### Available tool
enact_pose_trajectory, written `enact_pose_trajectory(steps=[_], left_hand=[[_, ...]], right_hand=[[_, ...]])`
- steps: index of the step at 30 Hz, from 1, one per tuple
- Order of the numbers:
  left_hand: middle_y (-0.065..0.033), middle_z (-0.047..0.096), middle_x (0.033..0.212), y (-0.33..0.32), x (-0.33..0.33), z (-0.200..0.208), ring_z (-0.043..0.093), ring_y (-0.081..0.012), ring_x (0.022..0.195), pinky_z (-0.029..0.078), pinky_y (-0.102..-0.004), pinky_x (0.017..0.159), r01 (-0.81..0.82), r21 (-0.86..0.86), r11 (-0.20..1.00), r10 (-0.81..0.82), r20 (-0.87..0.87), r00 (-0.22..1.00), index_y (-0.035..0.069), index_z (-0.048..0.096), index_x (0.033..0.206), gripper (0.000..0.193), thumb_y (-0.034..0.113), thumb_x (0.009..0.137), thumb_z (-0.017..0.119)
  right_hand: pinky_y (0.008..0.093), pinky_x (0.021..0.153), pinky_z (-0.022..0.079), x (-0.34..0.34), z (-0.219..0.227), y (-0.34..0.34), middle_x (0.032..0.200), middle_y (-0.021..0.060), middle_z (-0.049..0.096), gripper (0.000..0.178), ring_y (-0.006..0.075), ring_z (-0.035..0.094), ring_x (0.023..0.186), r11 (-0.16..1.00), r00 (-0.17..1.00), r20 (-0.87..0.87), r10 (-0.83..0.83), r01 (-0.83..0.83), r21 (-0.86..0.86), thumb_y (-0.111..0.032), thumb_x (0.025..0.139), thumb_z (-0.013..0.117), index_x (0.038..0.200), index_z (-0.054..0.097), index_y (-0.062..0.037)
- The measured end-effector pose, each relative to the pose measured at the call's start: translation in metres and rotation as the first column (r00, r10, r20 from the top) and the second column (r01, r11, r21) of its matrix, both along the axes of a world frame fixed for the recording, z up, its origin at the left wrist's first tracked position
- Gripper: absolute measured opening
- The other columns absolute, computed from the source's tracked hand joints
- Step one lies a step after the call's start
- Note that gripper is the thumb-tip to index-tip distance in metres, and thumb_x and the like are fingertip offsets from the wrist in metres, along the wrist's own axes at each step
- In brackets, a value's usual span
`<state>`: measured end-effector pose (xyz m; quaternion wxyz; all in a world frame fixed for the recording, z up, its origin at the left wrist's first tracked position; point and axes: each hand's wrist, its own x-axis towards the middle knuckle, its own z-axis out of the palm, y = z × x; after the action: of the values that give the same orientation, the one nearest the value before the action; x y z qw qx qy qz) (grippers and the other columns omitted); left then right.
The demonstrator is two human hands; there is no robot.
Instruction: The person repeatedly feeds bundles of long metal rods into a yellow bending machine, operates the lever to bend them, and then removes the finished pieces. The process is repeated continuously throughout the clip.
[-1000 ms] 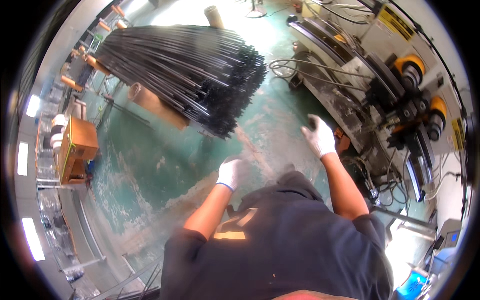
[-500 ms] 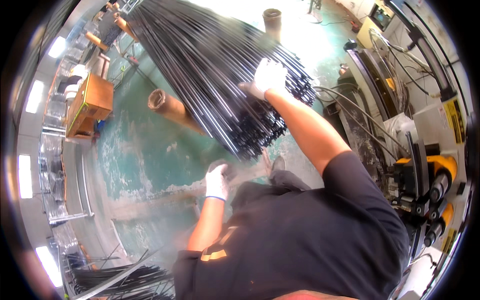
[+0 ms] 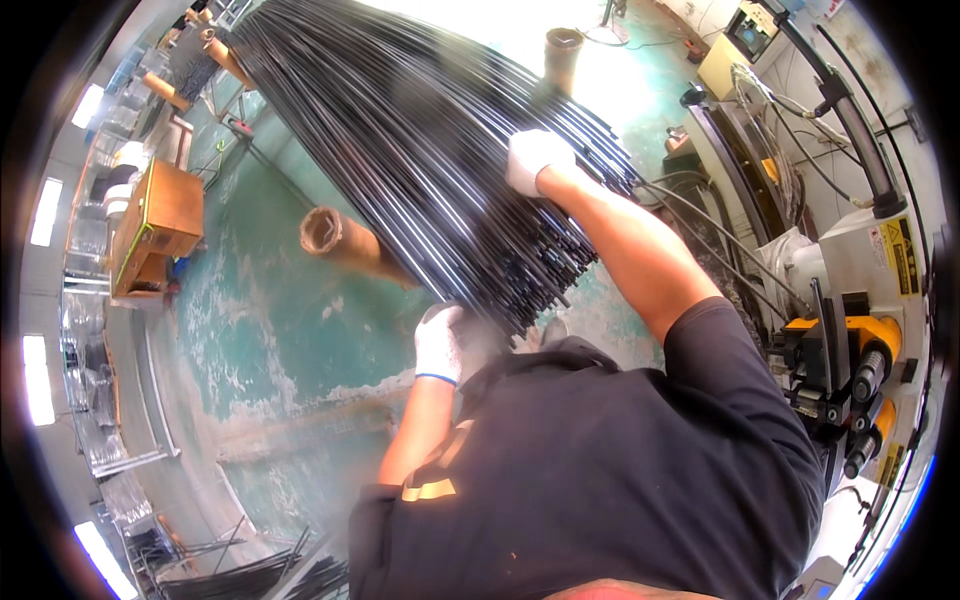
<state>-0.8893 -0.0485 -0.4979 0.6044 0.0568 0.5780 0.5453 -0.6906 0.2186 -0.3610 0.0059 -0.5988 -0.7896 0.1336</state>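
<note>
Head: rods (image 3: 400,190) beneath right hand (image 3: 539,163)

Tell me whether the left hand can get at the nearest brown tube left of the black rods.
Probably yes, with a forward reach: only green floor shows between the left hand and that brown tube.

Those rods (image 3: 400,150) shine black, streaked silver, above a green floor (image 3: 270,320) blotched pale grey. The left hand (image 3: 438,343) is gloved white, edged blue; the right hand (image 3: 540,163), white. The tube (image 3: 350,242) under the rods' left edge is brown.
</note>
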Motion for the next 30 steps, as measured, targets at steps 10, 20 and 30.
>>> enact_pose_trajectory(steps=[10,20,30], left_hand=[[-0.0176,0.071,0.091,-0.008,-0.052,0.025,0.069,-0.0266,0.073,0.058,-0.0382,0.065,-0.067,-0.004,0.998,0.067,-0.001,0.998,0.001,0.061,0.115,0.023,0.002,0.092,0.059],[-0.0159,0.073,0.088,0.024,-0.041,0.092,0.069,-0.0235,0.068,0.058,-0.0350,0.064,0.079,0.250,0.965,-0.065,-0.061,0.996,0.001,0.062,0.110,0.017,0.005,0.094,0.061],[-0.0147,0.070,0.103,0.149,0.023,0.106,0.070,-0.0255,0.092,0.059,-0.0415,0.081,0.283,0.292,0.914,-0.329,0.124,0.936,0.002,0.060,0.116,0.020,0.017,0.103,0.059]], right_hand=[[0.0396,0.073,0.054,0.029,0.021,0.004,0.083,0.0135,0.074,0.048,0.0223,0.067,0.069,0.934,0.920,-0.359,-0.159,0.023,-0.356,-0.047,0.085,0.079,0.095,0.077,0.0003],[0.0439,0.073,0.056,0.019,0.023,-0.014,0.074,0.0160,0.071,0.046,0.0274,0.071,0.068,0.946,0.971,-0.160,-0.176,0.122,-0.299,-0.039,0.098,0.066,0.088,0.073,0.0054],[0.0492,0.076,0.050,0.128,0.053,-0.258,0.088,0.0281,0.066,0.044,0.0420,0.066,0.083,0.935,0.956,-0.137,-0.258,0.211,-0.285,-0.037,0.099,0.067,0.104,0.060,0.0062]])
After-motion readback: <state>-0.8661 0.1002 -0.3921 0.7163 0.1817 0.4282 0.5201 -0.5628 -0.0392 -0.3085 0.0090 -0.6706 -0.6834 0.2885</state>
